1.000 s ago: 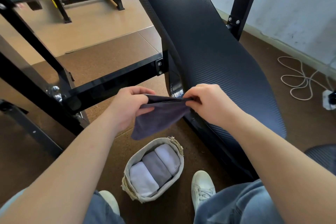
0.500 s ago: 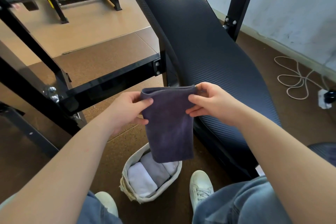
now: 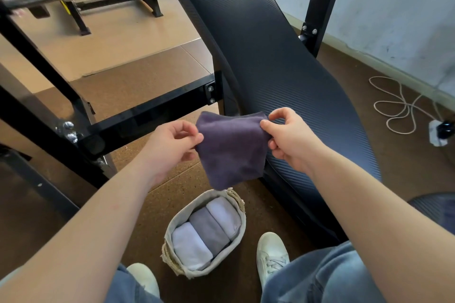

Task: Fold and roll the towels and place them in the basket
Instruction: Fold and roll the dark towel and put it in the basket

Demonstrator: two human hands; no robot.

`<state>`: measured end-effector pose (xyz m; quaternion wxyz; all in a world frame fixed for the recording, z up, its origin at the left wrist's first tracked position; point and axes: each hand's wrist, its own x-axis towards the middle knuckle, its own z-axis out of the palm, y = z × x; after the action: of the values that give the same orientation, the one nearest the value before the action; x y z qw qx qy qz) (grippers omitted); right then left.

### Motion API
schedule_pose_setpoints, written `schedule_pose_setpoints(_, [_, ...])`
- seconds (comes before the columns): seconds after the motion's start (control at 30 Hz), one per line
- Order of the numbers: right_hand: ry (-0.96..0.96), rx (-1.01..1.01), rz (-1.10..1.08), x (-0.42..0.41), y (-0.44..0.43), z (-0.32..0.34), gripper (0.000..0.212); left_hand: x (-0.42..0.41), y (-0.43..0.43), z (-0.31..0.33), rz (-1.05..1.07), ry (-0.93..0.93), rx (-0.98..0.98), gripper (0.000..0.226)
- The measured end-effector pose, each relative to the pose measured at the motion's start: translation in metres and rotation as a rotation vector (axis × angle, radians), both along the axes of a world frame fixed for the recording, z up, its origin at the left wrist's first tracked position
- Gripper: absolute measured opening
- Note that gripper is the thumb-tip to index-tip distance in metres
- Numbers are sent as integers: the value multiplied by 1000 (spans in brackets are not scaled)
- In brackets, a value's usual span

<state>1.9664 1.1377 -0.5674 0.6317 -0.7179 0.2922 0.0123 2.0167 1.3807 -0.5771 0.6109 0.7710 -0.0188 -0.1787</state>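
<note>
Left hand (image 3: 172, 147): raised at 9 o'clock of the cloth; its fingers (image 3: 197, 137) pinch the left edge of the purple towel (image 3: 231, 152).
Purple towel: folded, held in the air between both hands, top edge roughly level, lower end hanging free.
Basket (image 3: 173, 225): stands on the brown floor at 6 o'clock of the hanging towel, between two white shoes (image 3: 270, 253).
Rolled towels: three lie side by side in the basket, a white one (image 3: 190, 246) at 7 o'clock, a grey one (image 3: 209, 226) in the middle, a pale one (image 3: 225, 213) at 1 o'clock.
Right hand (image 3: 290, 141): at 3 o'clock of the cloth; thumb and forefinger nip the right edge, the other fingers curled.
Black ribbed pad (image 3: 270, 56): slopes down from 12 o'clock, behind towel and right hand.
White cable (image 3: 398, 106): coiled on the floor at 3 o'clock, near the wall.
</note>
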Motion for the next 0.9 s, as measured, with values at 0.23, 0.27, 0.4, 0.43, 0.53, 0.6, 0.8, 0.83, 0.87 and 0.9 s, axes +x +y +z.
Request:
schedule_pose_setpoints(0.23, [-105,-196,336,-5,0,4,50,-5,1,5,-90,-96,63,45])
schedule_pose_setpoints(0.27, [-109,-318,394,-7,0,4,61,-4,2,4,-126,-131,123,54])
schedule_pose_setpoints(0.4, [-149,-636,472,-8,8,2,64,-6,-1,1,-193,-272,319,69])
schedule_pose_setpoints(0.43, [-162,-673,470,-8,9,2,63,-6,-1,0,-185,-322,358,68])
schedule_pose_setpoints(0.53, [-171,-790,464,-7,12,3,52,-8,-2,0,-109,-461,430,52])
schedule_pose_setpoints(0.6, [-156,-824,487,-6,13,0,45,-11,-3,0,-83,-479,434,41])
schedule_pose_setpoints(0.8, [-144,-904,437,-5,9,-4,21,-9,0,-1,-65,-480,483,27])
schedule_pose_setpoints(0.83, [-151,-883,428,-5,8,-4,18,-8,0,-1,-60,-462,480,25])
schedule_pose_setpoints(0.87, [-159,-855,424,-5,7,-3,16,-7,1,-2,-54,-441,479,22])
schedule_pose_setpoints(0.9, [-162,-828,421,-4,6,-3,14,-5,1,-2,-43,-413,486,20])
